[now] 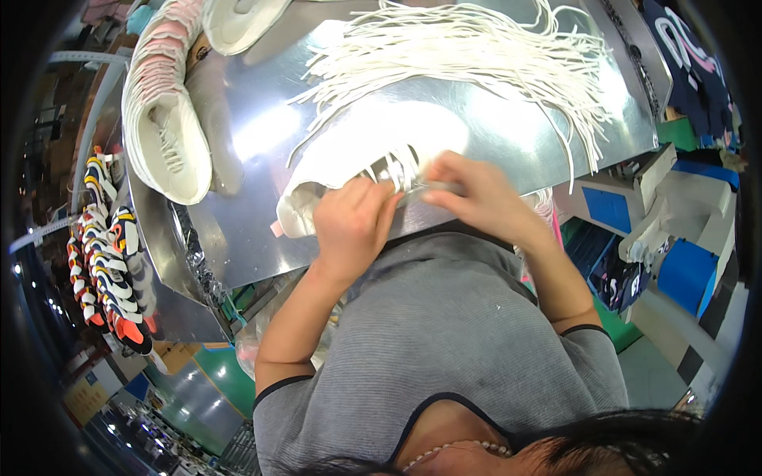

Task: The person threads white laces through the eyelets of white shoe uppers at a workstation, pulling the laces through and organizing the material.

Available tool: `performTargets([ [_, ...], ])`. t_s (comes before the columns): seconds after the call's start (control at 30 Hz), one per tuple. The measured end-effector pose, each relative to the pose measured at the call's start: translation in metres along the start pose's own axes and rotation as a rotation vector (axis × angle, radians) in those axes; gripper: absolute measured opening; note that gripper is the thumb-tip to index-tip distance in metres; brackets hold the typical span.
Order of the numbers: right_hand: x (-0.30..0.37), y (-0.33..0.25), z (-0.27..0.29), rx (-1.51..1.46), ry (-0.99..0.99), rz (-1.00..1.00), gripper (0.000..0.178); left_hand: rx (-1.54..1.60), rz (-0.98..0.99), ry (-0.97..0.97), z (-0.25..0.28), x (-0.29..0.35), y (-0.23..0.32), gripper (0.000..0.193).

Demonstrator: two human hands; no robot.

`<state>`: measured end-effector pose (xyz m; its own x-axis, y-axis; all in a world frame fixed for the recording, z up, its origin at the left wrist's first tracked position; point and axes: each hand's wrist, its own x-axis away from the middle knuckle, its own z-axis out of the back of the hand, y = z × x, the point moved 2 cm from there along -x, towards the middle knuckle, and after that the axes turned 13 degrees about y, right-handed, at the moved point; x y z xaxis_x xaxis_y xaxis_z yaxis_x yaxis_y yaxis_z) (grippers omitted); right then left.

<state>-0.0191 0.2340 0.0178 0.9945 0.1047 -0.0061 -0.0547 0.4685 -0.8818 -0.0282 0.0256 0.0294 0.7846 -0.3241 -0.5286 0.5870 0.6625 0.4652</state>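
A white shoe (357, 147) lies on its side on the metal table in front of me, toe to the right and opening to the left. White laces (403, 165) cross its eyelet area. My left hand (355, 222) is closed at the near side of the shoe, its fingertips pressed against the upper beside the laces. To the right of it, my right hand (480, 194) pinches a lace at the eyelets; it is slightly smeared by motion. The fingers partly hide the near eyelet row.
A big bundle of loose white laces (468, 51) spreads over the far side of the metal table (246, 230). At the left stands a row of nested white shoes (171, 151). Colourful shoes (107, 254) hang beyond the left edge; grey and blue boxes (635, 198) are at the right.
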Motion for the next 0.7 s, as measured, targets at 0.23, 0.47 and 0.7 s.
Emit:
performTargets([
  [0.23,-0.017,-0.066,0.014,0.001,0.036,0.405,0.029,-0.144,-0.273,0.078,0.008,0.004,0.001,0.011],
  [0.47,-0.023,-0.045,-0.029,0.448,-0.010,0.326,0.018,-0.154,-0.331,0.160,0.011,0.016,-0.008,0.012],
  [0.7,-0.053,-0.039,-0.012,-0.039,-0.001,0.008,0.019,-0.004,-0.283,0.094,0.007,0.006,-0.009,0.014],
])
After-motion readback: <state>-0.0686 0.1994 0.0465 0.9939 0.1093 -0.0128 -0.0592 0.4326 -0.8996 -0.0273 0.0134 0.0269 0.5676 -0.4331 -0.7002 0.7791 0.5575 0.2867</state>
